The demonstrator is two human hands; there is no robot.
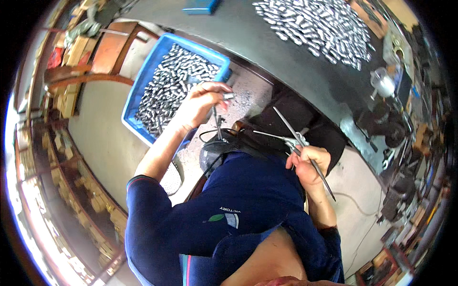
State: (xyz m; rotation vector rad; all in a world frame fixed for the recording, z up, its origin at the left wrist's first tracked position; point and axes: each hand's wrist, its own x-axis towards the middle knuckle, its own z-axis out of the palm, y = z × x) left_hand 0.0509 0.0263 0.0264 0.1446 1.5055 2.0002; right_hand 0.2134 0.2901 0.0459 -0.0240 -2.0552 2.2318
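Note:
My left hand (202,105) is raised at the near edge of the blue bin (130,102). Its fingers pinch a small shiny metal cylinder (229,96). Many similar metal pieces (179,81) fill the bin. My right hand (312,162), over my lap, is closed round a long, slim metal rod (286,120) that tapers toward both ends and slants from upper left to lower right. Just beside that hand is a silver tool with a thin nozzle (269,135), resembling an air blow gun. Whether my fingers touch it cannot be made out.
A dark workbench (238,33) stretches across the far side, bearing a wide heap of metal cylinders (319,26). A clear plastic cup-like item (383,82) and a dark machine (381,121) stand at its right. A wooden chair (112,52) is beyond the bin; shelves (71,176) line the left.

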